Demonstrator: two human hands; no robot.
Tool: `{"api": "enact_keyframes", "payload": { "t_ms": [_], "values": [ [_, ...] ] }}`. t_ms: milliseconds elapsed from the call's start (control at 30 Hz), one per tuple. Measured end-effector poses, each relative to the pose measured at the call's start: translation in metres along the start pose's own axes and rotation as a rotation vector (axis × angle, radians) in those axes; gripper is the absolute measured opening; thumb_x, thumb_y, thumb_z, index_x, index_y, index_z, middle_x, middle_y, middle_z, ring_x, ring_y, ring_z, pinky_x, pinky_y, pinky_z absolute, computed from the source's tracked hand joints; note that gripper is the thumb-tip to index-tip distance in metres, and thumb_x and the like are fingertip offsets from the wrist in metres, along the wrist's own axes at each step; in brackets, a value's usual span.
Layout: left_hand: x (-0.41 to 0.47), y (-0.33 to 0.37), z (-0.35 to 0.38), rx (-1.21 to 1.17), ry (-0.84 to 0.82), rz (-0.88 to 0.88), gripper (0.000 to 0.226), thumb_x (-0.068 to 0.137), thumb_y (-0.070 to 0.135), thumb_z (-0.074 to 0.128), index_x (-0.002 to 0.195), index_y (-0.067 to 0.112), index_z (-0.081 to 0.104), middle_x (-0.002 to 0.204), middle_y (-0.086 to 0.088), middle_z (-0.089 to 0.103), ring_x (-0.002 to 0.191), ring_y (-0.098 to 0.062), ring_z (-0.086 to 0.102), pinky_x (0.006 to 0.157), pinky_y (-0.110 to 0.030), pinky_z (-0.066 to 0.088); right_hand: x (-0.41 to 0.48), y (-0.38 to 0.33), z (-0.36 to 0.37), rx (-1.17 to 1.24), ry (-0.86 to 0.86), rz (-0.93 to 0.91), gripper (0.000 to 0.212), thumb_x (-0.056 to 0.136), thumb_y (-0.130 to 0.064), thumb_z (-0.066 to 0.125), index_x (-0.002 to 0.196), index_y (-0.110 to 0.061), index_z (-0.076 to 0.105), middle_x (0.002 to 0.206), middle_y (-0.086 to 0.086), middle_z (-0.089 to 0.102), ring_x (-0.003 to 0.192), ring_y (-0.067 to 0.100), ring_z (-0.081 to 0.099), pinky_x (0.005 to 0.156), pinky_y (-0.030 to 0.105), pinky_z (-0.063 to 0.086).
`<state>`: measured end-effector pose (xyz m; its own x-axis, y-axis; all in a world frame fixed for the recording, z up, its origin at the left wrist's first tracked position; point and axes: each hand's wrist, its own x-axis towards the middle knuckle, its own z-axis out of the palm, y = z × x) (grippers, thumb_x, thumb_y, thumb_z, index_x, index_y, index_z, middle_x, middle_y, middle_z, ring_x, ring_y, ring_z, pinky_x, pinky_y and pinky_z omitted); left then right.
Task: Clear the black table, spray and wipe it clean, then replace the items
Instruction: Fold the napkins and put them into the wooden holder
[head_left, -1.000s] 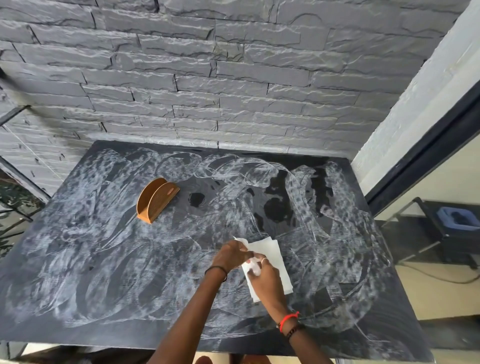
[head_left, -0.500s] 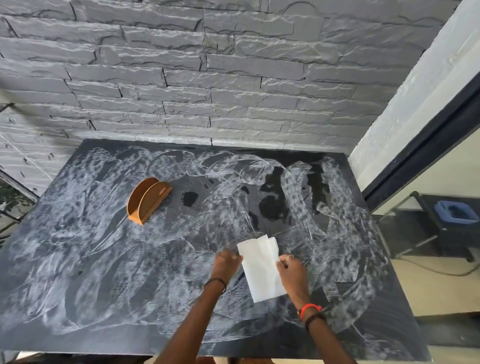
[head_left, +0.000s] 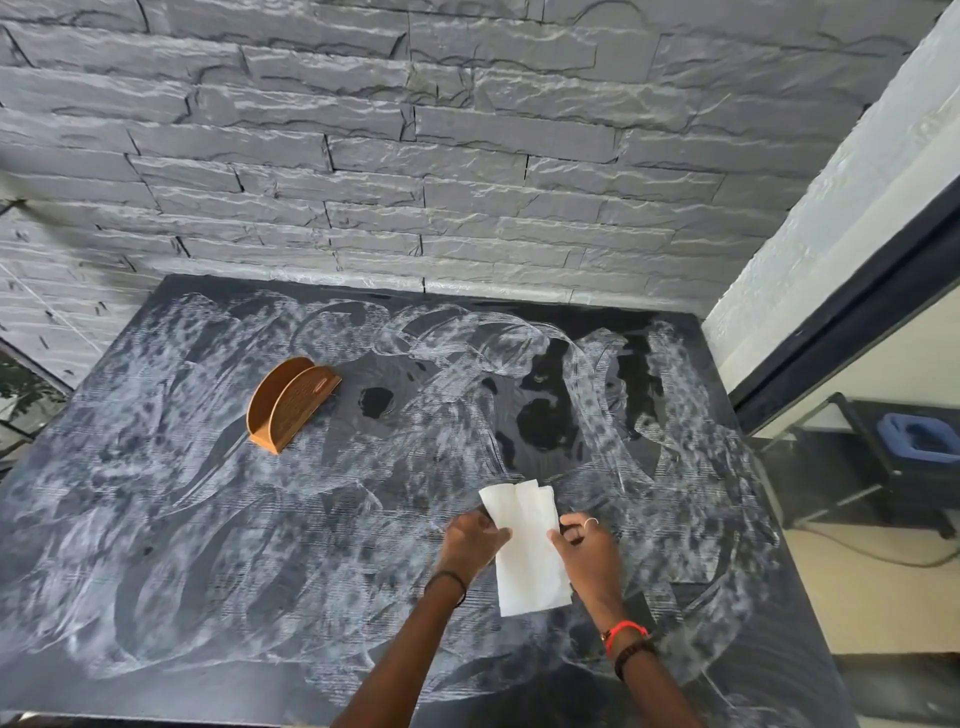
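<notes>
The black table (head_left: 156, 545) fills the lower view, smeared all over with whitish swirl marks and a few dark patches near its far middle. A white paper towel (head_left: 525, 551) lies spread in front of me near the table's middle right. My left hand (head_left: 475, 540) pinches its left edge and my right hand (head_left: 587, 551), with a ring on one finger, grips its right edge. A curved wooden napkin holder (head_left: 291, 402) stands empty on the far left part of the table.
A grey stone-brick wall (head_left: 415, 156) runs along the table's far edge. At the right a white wall and a dark window frame (head_left: 831, 322) border the table. Beyond the glass, a dark stand carries a blue object (head_left: 919, 436).
The paper towel was bunched between both hands; it is now pulled open, with my hands apart on its two edges. The view has shifted slightly.
</notes>
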<state>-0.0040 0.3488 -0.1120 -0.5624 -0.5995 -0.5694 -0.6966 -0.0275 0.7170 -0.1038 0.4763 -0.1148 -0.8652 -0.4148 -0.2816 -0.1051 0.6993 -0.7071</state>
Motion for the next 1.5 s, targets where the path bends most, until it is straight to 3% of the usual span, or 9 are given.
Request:
{"api": "enact_keyframes", "payload": {
  "t_ms": [67, 267, 533, 733, 833, 967, 1267, 1400, 1500],
  "values": [
    [0.004, 0.001, 0.0, -0.151, 0.008, -0.026, 0.024, 0.086, 0.012, 0.069, 0.066, 0.012, 0.054, 0.081, -0.012, 0.064, 0.074, -0.019, 0.057, 0.065, -0.031, 0.047, 0.006, -0.002, -0.004, 0.083, -0.021, 0.034, 0.028, 0.077, -0.02, 0.075, 0.1, -0.008, 0.065, 0.084, 0.005, 0.063, 0.077, 0.02, 0.06, 0.061, 0.021, 0.041],
    [0.003, 0.016, -0.017, -0.533, -0.097, -0.047, 0.028, 0.081, 0.014, 0.074, 0.081, 0.013, 0.045, 0.084, -0.008, 0.061, 0.078, -0.022, 0.06, 0.068, -0.032, 0.048, 0.023, -0.017, -0.014, 0.298, -0.234, 0.072, 0.053, 0.08, -0.025, 0.073, 0.125, -0.008, 0.052, 0.114, 0.007, 0.06, 0.107, 0.019, 0.057, 0.086, 0.025, 0.042],
    [0.004, 0.031, -0.051, -0.73, -0.07, -0.017, 0.023, 0.086, 0.007, 0.069, 0.089, 0.013, 0.047, 0.091, -0.009, 0.063, 0.082, -0.023, 0.06, 0.07, -0.032, 0.05, 0.031, -0.05, -0.003, 0.871, -0.69, 0.361, 0.045, 0.083, -0.03, 0.063, 0.126, -0.022, 0.05, 0.105, 0.004, 0.071, 0.088, 0.016, 0.069, 0.07, 0.033, 0.053],
    [0.001, 0.03, -0.089, -0.81, -0.03, -0.015, 0.025, 0.086, 0.007, 0.07, 0.093, 0.012, 0.047, 0.098, -0.011, 0.064, 0.082, -0.023, 0.064, 0.063, -0.031, 0.055, 0.036, -0.082, 0.012, 0.966, -0.879, 0.311, 0.062, 0.072, -0.027, 0.079, 0.125, -0.002, 0.056, 0.123, 0.022, 0.06, 0.116, 0.035, 0.057, 0.101, 0.053, 0.041],
    [0.0, 0.028, -0.108, -0.842, -0.019, -0.018, 0.026, 0.086, 0.008, 0.07, 0.095, 0.012, 0.047, 0.098, -0.011, 0.064, 0.08, -0.02, 0.065, 0.056, -0.026, 0.054, 0.042, -0.098, 0.023, 0.97, -0.924, 0.278, 0.048, 0.084, -0.018, 0.066, 0.128, -0.001, 0.053, 0.125, 0.024, 0.058, 0.117, 0.037, 0.055, 0.101, 0.054, 0.041],
    [0.002, 0.021, -0.142, -0.885, 0.036, -0.018, 0.028, 0.086, 0.01, 0.07, 0.103, 0.011, 0.048, 0.098, -0.011, 0.067, 0.083, -0.022, 0.065, 0.06, -0.028, 0.055, 0.049, -0.132, 0.041, 0.942, -0.939, 0.248, 0.066, 0.068, -0.015, 0.082, 0.126, -0.002, 0.054, 0.124, 0.022, 0.059, 0.116, 0.036, 0.056, 0.097, 0.052, 0.045],
    [0.035, -0.007, -0.225, -0.844, 0.303, 0.109, 0.011, 0.091, 0.004, 0.063, 0.082, 0.009, 0.058, 0.072, 0.0, 0.07, 0.062, -0.009, 0.065, 0.055, -0.021, 0.053, 0.07, -0.229, 0.095, 0.766, -0.863, 0.146, 0.029, 0.083, 0.003, 0.063, 0.111, 0.003, 0.061, 0.109, 0.018, 0.067, 0.093, 0.027, 0.066, 0.082, 0.04, 0.055],
    [0.059, -0.032, -0.267, -0.674, 0.631, 0.131, 0.013, 0.092, 0.002, 0.058, 0.083, 0.01, 0.06, 0.086, -0.005, 0.067, 0.082, -0.022, 0.062, 0.069, -0.027, 0.051, 0.08, -0.268, 0.132, 0.859, -0.818, 0.131, 0.02, 0.085, 0.005, 0.057, 0.103, -0.001, 0.064, 0.099, 0.013, 0.07, 0.091, 0.025, 0.065, 0.085, 0.038, 0.053],
    [0.076, -0.051, -0.293, -0.515, 0.714, 0.103, 0.018, 0.091, -0.004, 0.053, 0.097, 0.011, 0.061, 0.101, -0.009, 0.066, 0.097, -0.029, 0.061, 0.084, -0.042, 0.049, 0.084, -0.293, 0.161, 0.867, -0.764, 0.132, 0.016, 0.085, 0.004, 0.058, 0.096, -0.006, 0.066, 0.091, 0.01, 0.072, 0.09, 0.025, 0.065, 0.077, 0.036, 0.056]
  ]
}}
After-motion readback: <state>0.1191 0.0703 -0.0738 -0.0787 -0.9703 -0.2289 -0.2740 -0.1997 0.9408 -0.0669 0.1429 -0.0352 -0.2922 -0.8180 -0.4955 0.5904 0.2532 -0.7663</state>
